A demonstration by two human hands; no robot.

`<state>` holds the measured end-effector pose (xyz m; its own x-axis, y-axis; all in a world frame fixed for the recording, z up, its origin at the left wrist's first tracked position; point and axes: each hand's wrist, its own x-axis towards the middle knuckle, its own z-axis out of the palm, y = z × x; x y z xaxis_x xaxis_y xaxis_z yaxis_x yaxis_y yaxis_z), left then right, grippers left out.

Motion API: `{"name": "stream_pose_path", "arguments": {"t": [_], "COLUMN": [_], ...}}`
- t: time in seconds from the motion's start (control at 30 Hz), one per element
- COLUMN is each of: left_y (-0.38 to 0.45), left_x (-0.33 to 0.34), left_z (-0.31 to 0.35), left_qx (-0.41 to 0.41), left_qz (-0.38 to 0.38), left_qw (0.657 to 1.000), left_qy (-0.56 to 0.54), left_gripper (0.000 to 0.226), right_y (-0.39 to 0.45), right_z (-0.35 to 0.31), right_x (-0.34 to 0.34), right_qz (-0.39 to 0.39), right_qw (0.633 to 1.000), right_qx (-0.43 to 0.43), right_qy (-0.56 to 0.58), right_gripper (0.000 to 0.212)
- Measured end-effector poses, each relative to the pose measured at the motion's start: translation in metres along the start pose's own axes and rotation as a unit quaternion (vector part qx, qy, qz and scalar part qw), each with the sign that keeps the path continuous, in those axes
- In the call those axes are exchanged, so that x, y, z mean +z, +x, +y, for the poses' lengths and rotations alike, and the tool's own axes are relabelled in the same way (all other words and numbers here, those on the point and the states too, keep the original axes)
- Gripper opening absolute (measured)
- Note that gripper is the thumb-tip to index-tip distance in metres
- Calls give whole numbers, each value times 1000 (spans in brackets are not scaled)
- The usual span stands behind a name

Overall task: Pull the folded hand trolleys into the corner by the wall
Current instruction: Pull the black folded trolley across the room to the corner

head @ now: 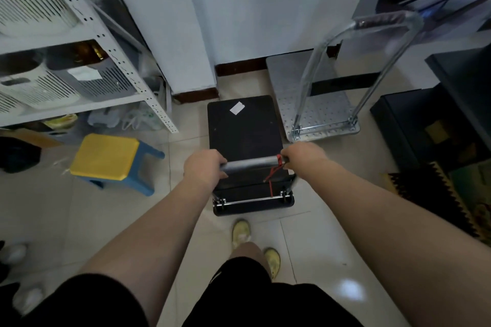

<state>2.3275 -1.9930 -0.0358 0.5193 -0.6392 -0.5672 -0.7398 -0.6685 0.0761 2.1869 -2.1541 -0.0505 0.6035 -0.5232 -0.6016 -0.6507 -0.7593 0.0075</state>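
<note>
A black platform trolley [244,125] stands on the tiled floor in front of me, its front end near the wall's skirting. Both hands grip its grey handle bar [252,162]: my left hand [204,166] at the left end, my right hand [301,155] at the right end, where a red cord hangs. A white label lies on the black deck. To its right a silver perforated trolley [321,111] sits against the wall with its chrome handle [385,20] upright.
A white metal shelf rack [111,50] with appliances fills the left. A yellow-topped blue stool [106,158] stands left of the black trolley. Dark boxes [430,125] and a patterned mat [451,199] lie on the right. My feet in yellow shoes [241,232] are behind the trolley.
</note>
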Motion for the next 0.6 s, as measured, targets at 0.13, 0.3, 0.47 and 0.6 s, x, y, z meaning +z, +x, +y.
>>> {"name": "stream_pose_path", "arguments": {"t": [0.13, 0.3, 0.47, 0.6], "left_y": [31, 66, 102, 123], "left_x": [-22, -53, -86, -102], "left_z": [-5, -4, 7, 23], "left_qx": [3, -1, -19, -19], "left_qz": [26, 19, -34, -76], "left_qw": [999, 999, 999, 995], "left_qy": [20, 27, 26, 58], "left_gripper": [27, 25, 27, 31], "right_y": [31, 64, 93, 102], "right_z": [-2, 1, 12, 22], "right_x": [-29, -62, -88, -101], "right_qz": [-20, -37, -42, -44], "right_qw": [1000, 999, 998, 998], "right_qx": [-3, 4, -13, -37], "right_qy": [3, 33, 39, 25], "right_gripper": [12, 20, 23, 25]}}
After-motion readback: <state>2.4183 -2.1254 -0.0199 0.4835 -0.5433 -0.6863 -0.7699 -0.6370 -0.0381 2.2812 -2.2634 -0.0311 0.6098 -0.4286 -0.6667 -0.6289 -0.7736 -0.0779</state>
